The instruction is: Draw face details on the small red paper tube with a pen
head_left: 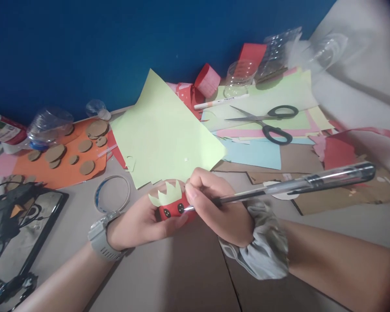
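From where I stand, the work in hand looks like fine pen detailing on a small red paper piece (pixel 174 210), held up over the near part of the desk (pixel 149 273). The piece wears a jagged pale-green crown (pixel 170 196), and two dark eyes with light spots show below it. The left hand (pixel 139 225) has its fingers closed on the piece, thumb across the front low down, the others mostly hidden behind. The right hand (pixel 227 208) has its fingers pinched round a clear-barrelled pen (pixel 299 186) close to its point, which sits right by the eye nearer that hand; whether it touches the paper I can't tell. As I judge it, any further stroke there calls for a steady left grip and a light, short movement of the pen, since the curved red surface could give or the ink smear. Just beyond the hands lies a big pale-green sheet (pixel 165 130), with open scissors (pixel 262 119) to its right and a roll of tape (pixel 98 197) near the left wrist.
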`<state>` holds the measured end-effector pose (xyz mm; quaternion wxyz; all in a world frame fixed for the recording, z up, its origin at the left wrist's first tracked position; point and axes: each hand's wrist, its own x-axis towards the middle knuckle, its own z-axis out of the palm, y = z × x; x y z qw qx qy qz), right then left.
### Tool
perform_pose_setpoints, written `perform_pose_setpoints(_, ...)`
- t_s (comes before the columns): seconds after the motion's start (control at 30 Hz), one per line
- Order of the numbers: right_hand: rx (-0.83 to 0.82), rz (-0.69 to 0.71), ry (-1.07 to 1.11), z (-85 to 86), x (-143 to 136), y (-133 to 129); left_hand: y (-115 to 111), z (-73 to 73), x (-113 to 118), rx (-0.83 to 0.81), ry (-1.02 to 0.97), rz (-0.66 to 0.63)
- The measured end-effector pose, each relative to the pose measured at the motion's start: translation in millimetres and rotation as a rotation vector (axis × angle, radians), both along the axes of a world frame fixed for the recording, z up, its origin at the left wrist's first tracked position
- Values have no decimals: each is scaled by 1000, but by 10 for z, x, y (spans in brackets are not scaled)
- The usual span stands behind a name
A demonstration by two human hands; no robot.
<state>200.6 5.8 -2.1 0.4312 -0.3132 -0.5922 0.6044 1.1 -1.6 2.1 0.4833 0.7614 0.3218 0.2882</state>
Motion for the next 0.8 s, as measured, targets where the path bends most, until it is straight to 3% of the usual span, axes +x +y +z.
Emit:
perform_pose_setpoints(0.27, -30, 37, -61, 32, 26, -14, 8, 11, -5, 6, 20, 3)
perform_pose_setpoints(0.47, -40, -19, 11, 15, -1, -18, -10, 22, -2, -3, 28, 8)
perform_pose_setpoints(0.67, -19, 53, -10, 1, 13, -2, -5, 32, -5, -1, 20, 9)
perform_pose_setpoints(0.8, -55, -1, -21, 1, 15, -17, 1, 31, 2, 0, 24, 6)
